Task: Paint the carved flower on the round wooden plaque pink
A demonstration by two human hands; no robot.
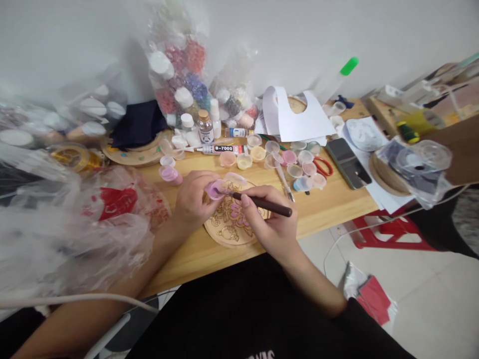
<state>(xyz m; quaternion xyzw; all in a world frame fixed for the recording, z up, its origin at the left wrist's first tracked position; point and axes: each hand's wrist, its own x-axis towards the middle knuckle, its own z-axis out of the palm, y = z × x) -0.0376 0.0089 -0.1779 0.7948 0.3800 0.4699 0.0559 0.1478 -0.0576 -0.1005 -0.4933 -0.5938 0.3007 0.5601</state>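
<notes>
My left hand (pixel 196 199) pinches a small clear cup of purple paint (pixel 214 191), tilted toward me, its lid hanging open. Between the fingers of my right hand (pixel 273 219) is a dark-handled tool (pixel 267 203), held like a pen; its thin metal tip reaches into the cup. What kind of tip it has is too small to make out. Under both hands lies a round wooden board (pixel 234 242) with gold wire outlines of flowers. Some petals (pixel 238 213) are filled with pink-purple. My hands cover part of the board.
Several small paint cups (pixel 289 157) stand behind the board, near red-handled scissors (pixel 325 166) and a phone (pixel 348 162). A B-7000 glue tube (pixel 225 149) lies by a corked bottle (pixel 205 127). Plastic bags (pixel 112 234) crowd the left. The table's front edge (pixel 179 279) is close to me.
</notes>
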